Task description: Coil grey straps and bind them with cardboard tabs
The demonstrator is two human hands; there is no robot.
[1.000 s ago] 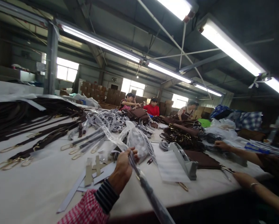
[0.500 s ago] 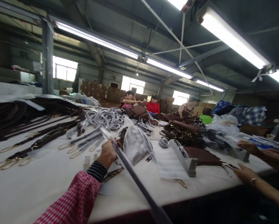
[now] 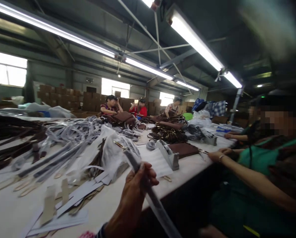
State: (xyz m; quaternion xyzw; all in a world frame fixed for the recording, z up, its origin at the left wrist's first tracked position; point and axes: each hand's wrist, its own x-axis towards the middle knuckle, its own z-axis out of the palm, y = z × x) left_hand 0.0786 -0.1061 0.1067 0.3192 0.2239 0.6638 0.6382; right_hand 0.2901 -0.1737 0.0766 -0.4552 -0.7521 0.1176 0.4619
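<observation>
Left hand (image 3: 135,185) grip closed round the wrapped strap (image 3: 150,195); strap's long axis runs 11 to 5 o'clock; right hand unseen.

Bare counter (image 3: 108,205) shows only along the near edge, beside the scattered paper strips (image 3: 71,201). Farther in, a plastic bag (image 3: 113,155) and a pile of straps (image 3: 51,145) block the surface. A tape dispenser (image 3: 168,154) stands right of centre; a co-worker's arm (image 3: 249,178) crosses the right side.
</observation>
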